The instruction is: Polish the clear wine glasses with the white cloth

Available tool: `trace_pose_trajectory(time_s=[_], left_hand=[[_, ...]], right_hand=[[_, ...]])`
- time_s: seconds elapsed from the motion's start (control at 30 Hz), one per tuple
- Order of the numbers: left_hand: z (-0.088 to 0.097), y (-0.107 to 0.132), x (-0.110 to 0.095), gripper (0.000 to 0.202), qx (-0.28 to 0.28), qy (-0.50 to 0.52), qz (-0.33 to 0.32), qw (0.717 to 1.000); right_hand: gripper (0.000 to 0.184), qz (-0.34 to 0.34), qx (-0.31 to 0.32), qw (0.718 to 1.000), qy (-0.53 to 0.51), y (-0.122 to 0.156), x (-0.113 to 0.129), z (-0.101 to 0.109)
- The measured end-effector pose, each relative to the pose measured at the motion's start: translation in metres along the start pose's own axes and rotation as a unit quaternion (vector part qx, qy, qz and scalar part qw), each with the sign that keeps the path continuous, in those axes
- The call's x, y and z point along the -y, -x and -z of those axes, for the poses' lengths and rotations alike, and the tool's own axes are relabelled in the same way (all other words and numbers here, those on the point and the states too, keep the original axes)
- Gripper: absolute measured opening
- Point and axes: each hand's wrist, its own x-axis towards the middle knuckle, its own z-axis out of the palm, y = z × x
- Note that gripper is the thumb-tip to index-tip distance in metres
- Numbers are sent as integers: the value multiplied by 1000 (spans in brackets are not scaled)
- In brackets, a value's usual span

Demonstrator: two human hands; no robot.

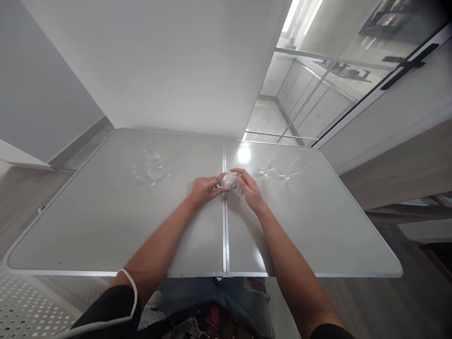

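Over the middle seam of the folding table (106, 226), both hands are closed around one small item. It looks like a clear stemmed glass (219, 182) with a crumpled white cloth or tissue (231, 181) on it. My left hand (205, 188) grips the left end of the glass, fingers pointing right. From the other side, my right hand (249, 186) presses the white cloth around the glass. Much of the glass is hidden by fingers and cloth. Two clear stemmed glasses stand to the right, a nearer one (264, 174) and a farther one (285, 177).
Several more clear stemmed glasses (154, 182) stand grouped on the table's left half, hard to make out against the pale top. A white wall (169, 70) rises behind the table. At the back right is a glass-paned door (318, 89) with a black handle (409, 66).
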Motion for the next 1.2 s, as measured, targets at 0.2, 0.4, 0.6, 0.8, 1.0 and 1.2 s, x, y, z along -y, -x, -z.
trace_pose_trajectory(time_s=[0.2, 0.4, 0.6, 0.8, 1.0, 1.2], left_hand=[[-2, 0, -1, 60, 12, 12, 2, 1000], [-3, -1, 1, 59, 17, 8, 3, 1000], [-1, -4, -1, 49, 54, 48, 25, 997], [1, -4, 1, 34, 81, 106, -7, 991], [9, -7, -2, 38, 112, 174, 24, 978], [10, -6, -4, 38, 77, 168, 46, 982]], right_hand=[[34, -18, -109, 989, -96, 0, -4, 2], [52, -17, -127, 979, -159, -2, -13, -4], [41, -32, -248, 916, -315, -10, -26, 3], [26, -86, -89, 903, -411, -7, -19, -7], [29, -167, -27, 894, -415, -7, -27, -14], [34, -51, -274, 902, -329, -11, -34, -9]])
